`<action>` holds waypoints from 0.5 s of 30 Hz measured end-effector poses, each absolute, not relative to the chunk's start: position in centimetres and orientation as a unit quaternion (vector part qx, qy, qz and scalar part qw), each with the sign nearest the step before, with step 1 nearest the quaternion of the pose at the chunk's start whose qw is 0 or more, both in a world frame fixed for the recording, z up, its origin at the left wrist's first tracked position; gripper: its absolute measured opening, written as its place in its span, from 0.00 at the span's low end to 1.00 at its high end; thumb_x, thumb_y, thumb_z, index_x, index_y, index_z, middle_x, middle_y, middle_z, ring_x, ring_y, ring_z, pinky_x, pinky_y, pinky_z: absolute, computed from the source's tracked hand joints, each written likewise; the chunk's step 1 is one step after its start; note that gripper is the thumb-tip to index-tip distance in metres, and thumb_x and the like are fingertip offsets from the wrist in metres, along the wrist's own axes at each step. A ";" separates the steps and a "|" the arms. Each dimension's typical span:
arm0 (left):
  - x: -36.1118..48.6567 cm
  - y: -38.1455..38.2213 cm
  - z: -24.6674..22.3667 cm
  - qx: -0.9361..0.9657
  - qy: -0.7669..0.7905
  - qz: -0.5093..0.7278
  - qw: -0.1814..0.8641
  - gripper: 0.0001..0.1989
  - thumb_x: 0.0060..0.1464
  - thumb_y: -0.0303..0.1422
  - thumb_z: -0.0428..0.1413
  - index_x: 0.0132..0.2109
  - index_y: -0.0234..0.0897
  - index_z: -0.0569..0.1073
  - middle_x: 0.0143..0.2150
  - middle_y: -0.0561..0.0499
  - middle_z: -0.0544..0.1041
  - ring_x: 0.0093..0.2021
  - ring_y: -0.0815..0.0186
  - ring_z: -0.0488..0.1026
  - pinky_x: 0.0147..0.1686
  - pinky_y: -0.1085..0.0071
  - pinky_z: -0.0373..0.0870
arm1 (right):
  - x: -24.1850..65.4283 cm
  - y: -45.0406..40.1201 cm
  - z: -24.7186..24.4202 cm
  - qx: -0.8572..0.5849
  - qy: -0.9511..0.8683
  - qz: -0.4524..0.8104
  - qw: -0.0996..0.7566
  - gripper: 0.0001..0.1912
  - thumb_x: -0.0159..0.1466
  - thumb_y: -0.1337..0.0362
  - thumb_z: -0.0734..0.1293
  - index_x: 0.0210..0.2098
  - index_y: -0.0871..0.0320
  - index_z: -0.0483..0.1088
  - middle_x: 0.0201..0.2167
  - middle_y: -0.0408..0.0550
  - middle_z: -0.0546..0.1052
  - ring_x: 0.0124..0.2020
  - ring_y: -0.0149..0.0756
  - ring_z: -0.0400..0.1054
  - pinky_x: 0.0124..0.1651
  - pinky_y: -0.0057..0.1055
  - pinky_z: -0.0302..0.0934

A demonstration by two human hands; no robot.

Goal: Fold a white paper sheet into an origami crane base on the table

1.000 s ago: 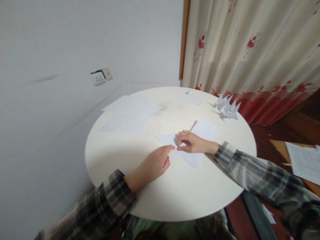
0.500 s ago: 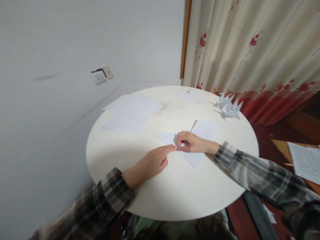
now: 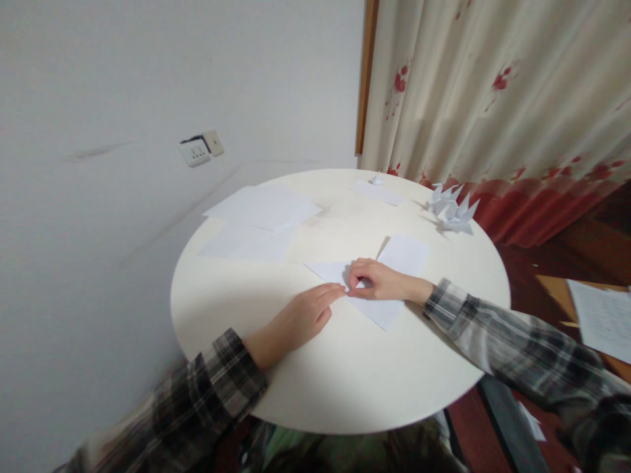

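Note:
A white sheet of paper (image 3: 378,313), folded to a pointed shape, lies flat near the middle of the round white table (image 3: 315,387). At its near edge my right hand (image 3: 378,279) pinches the paper between thumb and forefinger. My left hand (image 3: 306,316) comes in from the lower left with its fingers stretched out, their tips touching the same edge right beside the right thumb. The fingertips and the right hand hide part of the paper's middle. Just behind the right hand lies another white paper piece (image 3: 407,253).
Several folded paper cranes (image 3: 456,215) stand at the table's right rim. A small paper crane (image 3: 376,180) rests by a sheet (image 3: 377,192) at the back. Loose white sheets (image 3: 261,207) overlap at the back left, near the wall. A curtain (image 3: 468,98) hangs behind.
Almost nothing differs. My left hand has shifted very slightly at the paper's edge; the right hand keeps its pinch in the same place.

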State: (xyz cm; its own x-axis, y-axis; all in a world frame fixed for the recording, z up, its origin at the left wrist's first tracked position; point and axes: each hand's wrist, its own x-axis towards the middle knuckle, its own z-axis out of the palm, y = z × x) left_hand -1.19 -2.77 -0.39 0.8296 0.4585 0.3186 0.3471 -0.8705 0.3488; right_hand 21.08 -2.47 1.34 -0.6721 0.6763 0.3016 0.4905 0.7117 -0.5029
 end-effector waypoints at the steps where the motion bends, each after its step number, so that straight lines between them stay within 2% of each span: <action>1: -1.2 -2.7 -0.4 0.948 0.209 0.198 0.137 0.24 0.50 0.18 0.42 0.53 0.32 0.65 0.54 0.45 0.69 0.56 0.66 0.65 0.57 0.62 0.62 | 21.1 -2.4 1.3 -0.327 -0.894 0.194 0.240 0.05 0.57 0.67 0.66 0.26 0.59 0.65 0.26 0.43 0.69 0.31 0.31 0.62 0.40 0.31 0.55; 15: -1.4 -2.7 -0.6 0.949 0.201 0.200 0.136 0.25 0.50 0.17 0.42 0.54 0.33 0.66 0.55 0.45 0.69 0.56 0.66 0.64 0.56 0.61 0.63 | 21.1 -2.4 1.4 -0.328 -0.894 0.191 0.236 0.05 0.58 0.67 0.65 0.26 0.59 0.65 0.26 0.43 0.69 0.31 0.30 0.62 0.41 0.30 0.56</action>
State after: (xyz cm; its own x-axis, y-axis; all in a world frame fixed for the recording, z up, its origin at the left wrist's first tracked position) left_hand -1.43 -2.66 -0.55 0.8397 0.4354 0.3246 0.3267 -0.8824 0.3386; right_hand 21.08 -2.43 1.43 -0.6726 0.6777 0.2973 0.4967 0.7112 -0.4975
